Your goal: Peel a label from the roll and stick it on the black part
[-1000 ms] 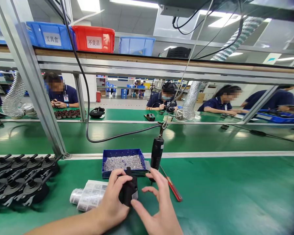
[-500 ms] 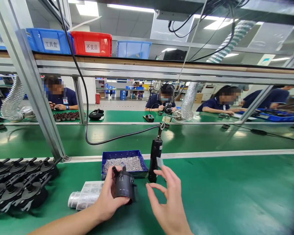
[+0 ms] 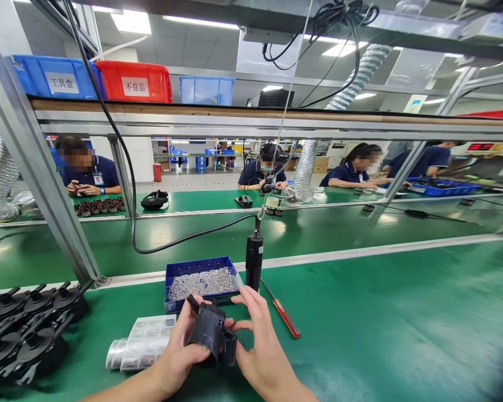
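My left hand (image 3: 176, 347) is wrapped round a black plastic pump housing (image 3: 208, 329), tilted, with a short spout at its top. My right hand (image 3: 257, 343) is close beside it, thumb and lower fingers at the housing's right side. At the raised index fingertip of that hand is a small pale label (image 3: 237, 281), which looks stuck or pinched there. A roll of silvery labels (image 3: 148, 341) lies left of my left hand. Beyond the hands sits a blue tray (image 3: 170, 279) of small metal screws (image 3: 201, 283).
A black electric screwdriver (image 3: 254, 259) hangs upright from a cable behind my right hand. On the bench lies a red-handled screwdriver (image 3: 287, 318). Several black pump parts (image 3: 29, 324) stand in rows at left. Co-workers (image 3: 262, 167) sit across the bench behind a metal frame (image 3: 54, 184).
My right hand has moved left, up to the housing, with the label still at its fingertip. The housing has tilted and turned in my left hand. The view has shifted, showing the red-handled screwdriver.
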### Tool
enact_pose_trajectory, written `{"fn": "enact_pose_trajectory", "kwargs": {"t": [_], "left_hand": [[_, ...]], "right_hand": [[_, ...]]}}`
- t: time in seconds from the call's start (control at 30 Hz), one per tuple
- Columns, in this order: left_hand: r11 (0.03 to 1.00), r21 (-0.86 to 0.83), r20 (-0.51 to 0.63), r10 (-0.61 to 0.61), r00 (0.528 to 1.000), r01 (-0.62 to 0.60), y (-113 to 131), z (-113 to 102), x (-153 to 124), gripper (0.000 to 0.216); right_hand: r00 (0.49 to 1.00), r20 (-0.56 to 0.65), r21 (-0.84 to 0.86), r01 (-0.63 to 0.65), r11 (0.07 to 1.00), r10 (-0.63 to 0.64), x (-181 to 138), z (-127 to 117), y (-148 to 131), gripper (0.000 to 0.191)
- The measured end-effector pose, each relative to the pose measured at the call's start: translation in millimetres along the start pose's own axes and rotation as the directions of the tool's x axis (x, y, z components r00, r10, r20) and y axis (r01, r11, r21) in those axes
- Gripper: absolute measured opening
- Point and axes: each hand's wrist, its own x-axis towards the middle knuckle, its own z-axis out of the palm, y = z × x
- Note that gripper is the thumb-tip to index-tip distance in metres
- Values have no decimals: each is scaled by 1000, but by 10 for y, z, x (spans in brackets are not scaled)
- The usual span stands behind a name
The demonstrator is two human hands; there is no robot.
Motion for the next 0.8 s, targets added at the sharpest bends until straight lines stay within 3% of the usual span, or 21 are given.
{"fn": "enact_pose_trajectory", "kwargs": {"t": [0.17, 0.27, 0.37, 0.5, 0.57, 0.63, 0.73, 0.8], "left_hand": [[994, -111, -162, -45, 986, 27, 18, 80, -1, 91], [985, -160, -225, -99, 969, 63, 6, -3, 27, 86], [975, -191, -228, -154, 961, 112, -1, -96, 48, 83], [975, -172, -140, -165, 976, 140, 34, -94, 74, 88], [995, -37, -123, -93, 988, 89, 50, -61, 95, 87], [970, 241, -124, 55, 991, -23, 37, -37, 112, 80], [752, 633, -44, 273, 961, -185, -42, -28, 109, 65], [642, 731, 2, 333, 943, -229, -108, -23, 88, 59]], "right_hand": [[997, 24, -36, -79, 996, 80, 73, -144, -57, 81], [989, -14, 68, -148, 987, 149, 130, -195, -92, 69], [974, 1, 190, -222, 956, 226, 149, -190, -74, 64], [946, 25, 291, -316, 903, 323, 148, -208, -32, 72], [941, 6, 288, -327, 900, 339, 156, -238, -33, 73], [945, -49, 279, -298, 913, 324, 168, -264, -54, 71], [944, -80, 345, -276, 897, 321, 166, -257, -120, 72], [936, -14, 420, -313, 852, 351, 140, -214, -174, 74]]}}
